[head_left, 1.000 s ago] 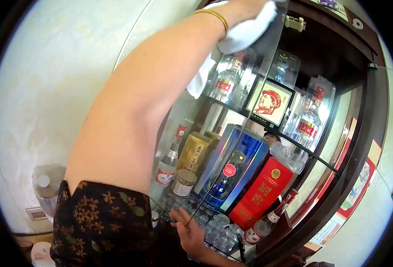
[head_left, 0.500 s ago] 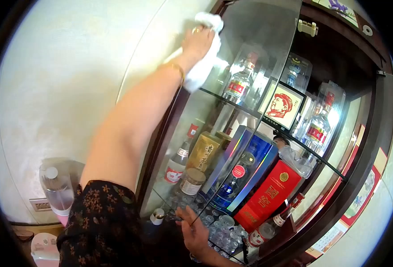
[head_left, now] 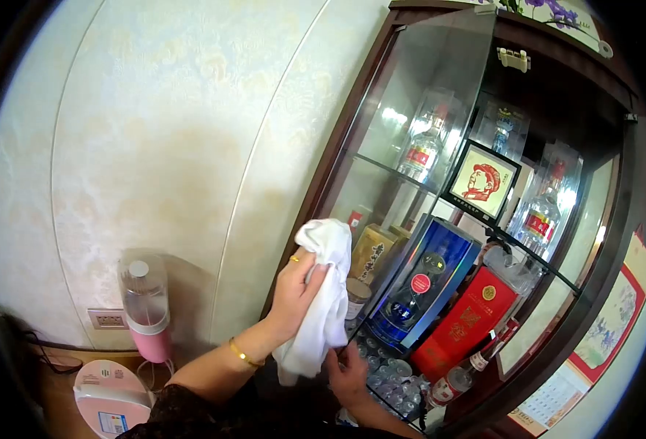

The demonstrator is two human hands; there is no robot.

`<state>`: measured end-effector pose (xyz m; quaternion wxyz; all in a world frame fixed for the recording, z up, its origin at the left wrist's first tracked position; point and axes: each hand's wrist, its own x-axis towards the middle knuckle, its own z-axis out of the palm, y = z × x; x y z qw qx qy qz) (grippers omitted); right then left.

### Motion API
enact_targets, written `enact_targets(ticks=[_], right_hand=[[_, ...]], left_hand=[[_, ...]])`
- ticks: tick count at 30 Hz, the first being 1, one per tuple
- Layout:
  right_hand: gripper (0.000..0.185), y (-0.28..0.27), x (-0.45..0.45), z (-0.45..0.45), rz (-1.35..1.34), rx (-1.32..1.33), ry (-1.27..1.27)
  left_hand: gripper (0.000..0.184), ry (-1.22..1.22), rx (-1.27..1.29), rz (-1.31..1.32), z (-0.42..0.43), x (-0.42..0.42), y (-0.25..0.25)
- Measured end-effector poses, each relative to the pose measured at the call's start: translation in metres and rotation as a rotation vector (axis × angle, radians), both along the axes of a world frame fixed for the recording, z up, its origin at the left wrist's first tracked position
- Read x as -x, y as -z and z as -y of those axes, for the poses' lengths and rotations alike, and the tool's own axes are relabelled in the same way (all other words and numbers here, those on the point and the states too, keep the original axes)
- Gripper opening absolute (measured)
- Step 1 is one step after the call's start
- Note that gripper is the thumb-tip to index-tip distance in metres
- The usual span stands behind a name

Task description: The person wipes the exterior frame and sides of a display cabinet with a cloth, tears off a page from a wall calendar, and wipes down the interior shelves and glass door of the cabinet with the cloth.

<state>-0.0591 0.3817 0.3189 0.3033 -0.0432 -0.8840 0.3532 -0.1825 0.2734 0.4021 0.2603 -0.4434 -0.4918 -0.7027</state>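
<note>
My left hand (head_left: 293,293), wearing a ring and a gold bracelet, is closed around a bunched white cloth (head_left: 321,311). The cloth hangs in front of the lower part of the cabinet's glass door (head_left: 418,80). Lower down, my right hand (head_left: 349,374) is at the free edge of that door, its fingers bent around the glass; the cloth partly covers the fingertips. Behind the hands stand a blue boxed bottle (head_left: 419,282), a red box (head_left: 467,322), a gold box (head_left: 376,249) and a jar (head_left: 357,293).
Small glasses (head_left: 399,384) crowd the shelf beside my right hand, with a liquor bottle (head_left: 454,380) to their right. Above are a framed red portrait (head_left: 481,181) and boxed bottles (head_left: 538,212). At left are a pink-based clear container (head_left: 147,300) and a wall socket (head_left: 108,318).
My left hand has brought the white cloth down from the top of the glass door to its lower part. My right hand stays at the door's edge. The view has shifted left.
</note>
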Motion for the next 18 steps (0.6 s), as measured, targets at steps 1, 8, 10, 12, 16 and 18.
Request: enact_targets(ticks=[1,8,10,12,16,18], right_hand=[[0.051,-0.003,0.000,-0.002,0.022,0.032,-0.010],[0.061,-0.087,-0.004,0.049,-1.086,0.128,-0.657],[0.058,-0.100,0.003,0.051,-0.919,0.143,-0.722],[0.054,-0.115,0.013,0.035,-0.808,0.230,-0.696],[0.047,-0.166,0.030,-0.004,-0.775,0.378,-0.709],[0.044,-0.211,0.044,-0.022,-0.819,0.415,-0.767]], left_hand=[[0.016,0.185,-0.111,0.098,0.010,-0.010,-0.004],[0.031,0.023,0.061,-0.460,0.039,-0.082,-0.054],[0.028,0.146,0.163,-0.544,0.023,-0.077,-0.060],[0.031,0.188,0.177,-0.536,0.024,-0.071,-0.062],[0.051,-0.375,-0.026,-0.638,0.025,-0.052,-0.040],[0.051,-0.385,-0.118,-0.250,0.014,-0.032,-0.035]])
